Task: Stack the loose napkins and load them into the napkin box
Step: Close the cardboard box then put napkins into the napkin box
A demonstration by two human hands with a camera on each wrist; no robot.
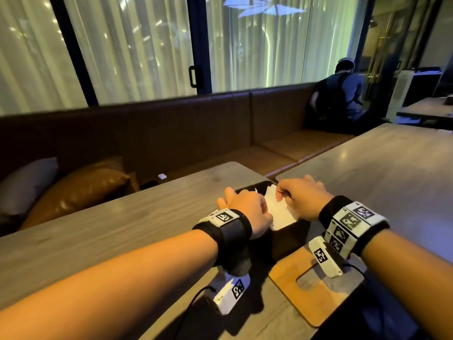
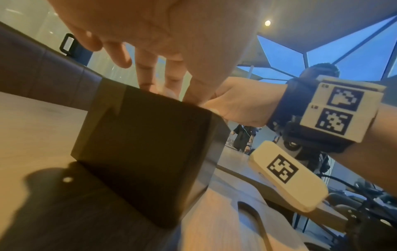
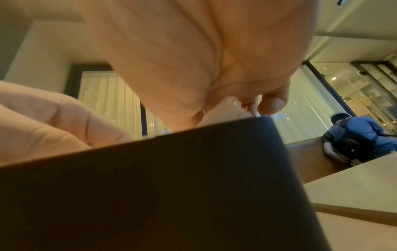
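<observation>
A dark napkin box (image 1: pixel 289 238) stands on the wooden table (image 1: pixel 122 224), with a white stack of napkins (image 1: pixel 279 213) leaning in its open top. My left hand (image 1: pixel 247 208) is at the stack's left side. In the left wrist view its straight fingers (image 2: pixel 171 76) reach down past the box (image 2: pixel 146 144) rim. My right hand (image 1: pixel 302 198) is at the stack's right side and pinches the napkins' upper edge with curled fingers and thumb. In the right wrist view the box (image 3: pixel 171 186) wall hides the napkins below my fingertips (image 3: pixel 270 103).
A light wooden board (image 1: pixel 306 288) with a slot cut in it lies just in front of the box. A second table (image 1: pixel 382 173) adjoins on the right. A brown bench with cushions (image 1: pixel 81 190) runs behind, where another person (image 1: pixel 343 94) sits far right.
</observation>
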